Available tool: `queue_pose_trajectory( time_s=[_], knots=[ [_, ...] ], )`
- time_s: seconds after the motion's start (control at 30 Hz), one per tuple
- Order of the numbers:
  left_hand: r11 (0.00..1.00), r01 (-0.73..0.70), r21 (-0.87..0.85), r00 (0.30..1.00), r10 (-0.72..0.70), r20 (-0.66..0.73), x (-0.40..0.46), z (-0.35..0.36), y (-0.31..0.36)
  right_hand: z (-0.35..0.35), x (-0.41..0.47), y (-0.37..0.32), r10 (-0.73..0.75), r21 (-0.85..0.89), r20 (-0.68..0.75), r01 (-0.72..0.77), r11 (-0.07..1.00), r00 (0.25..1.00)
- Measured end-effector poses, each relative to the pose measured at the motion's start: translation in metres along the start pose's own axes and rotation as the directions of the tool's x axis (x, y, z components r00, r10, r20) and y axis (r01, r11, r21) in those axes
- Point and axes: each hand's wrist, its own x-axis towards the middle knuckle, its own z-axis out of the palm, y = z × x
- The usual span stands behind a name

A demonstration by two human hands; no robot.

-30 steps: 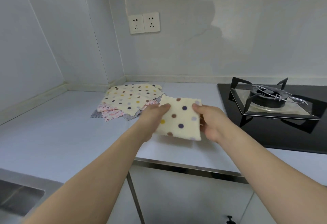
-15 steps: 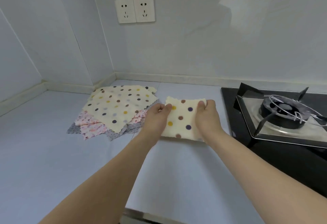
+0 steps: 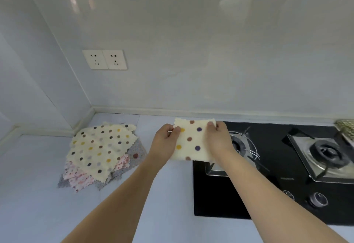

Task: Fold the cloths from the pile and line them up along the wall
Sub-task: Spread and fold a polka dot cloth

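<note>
As before in both hands point(image 3: 191, 143), folded cloth point(image 3: 192, 141) nearer wall point(image 3: 210, 70).

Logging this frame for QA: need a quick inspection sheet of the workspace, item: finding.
Surface: pale countertop, bare in front of the pile.
Job's things: folded dotted cloth held up near the back wall; pile of unfolded cloths in the corner, cream dotted one on top, pink and grey ones under it.
Clutter: a patterned item at the right edge, cut off, cannot tell what.
Hands: left hand and right hand pinch the folded cloth's upper corners.
Cables: nothing seen.
Surroundings: black gas hob on the right, double wall socket, white wall.
</note>
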Motion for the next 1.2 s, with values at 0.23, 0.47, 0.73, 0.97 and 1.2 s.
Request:
queue_pose_trajectory(
  time_s=[0.23, 0.47, 0.73, 0.97, 1.2],
  knots=[
    [1.0, 0.007, -0.009, 0.999, -0.007, 0.039, -0.018, 0.105, 0.046, -0.114, 0.021, 0.024, 0.063, 0.004, 0.002, -0.063, 0.998, 0.998],
    [0.999, 0.05, -0.008, 0.995, -0.049, 0.086, -0.032, 0.227, 0.077, -0.229, 0.057, 0.045, 0.139, 0.118, 0.005, -0.139, 0.983, 0.99],
    [0.996, 0.06, 0.064, 0.984, -0.07, 0.164, -0.022, 0.357, 0.104, -0.343, 0.115, 0.083, 0.321, 0.145, 0.001, -0.318, 0.937, 0.947],
    [0.991, 0.098, 0.09, 0.981, -0.111, 0.159, -0.042, 0.503, 0.137, -0.487, 0.15, 0.124, 0.378, 0.209, 0.114, -0.394, 0.895, 0.919],
    [0.962, 0.262, 0.083, 0.939, -0.274, 0.206, -0.057, 0.627, 0.163, -0.598, 0.191, 0.151, 0.418, 0.103, 0.021, -0.418, 0.903, 0.908]
  ],
)
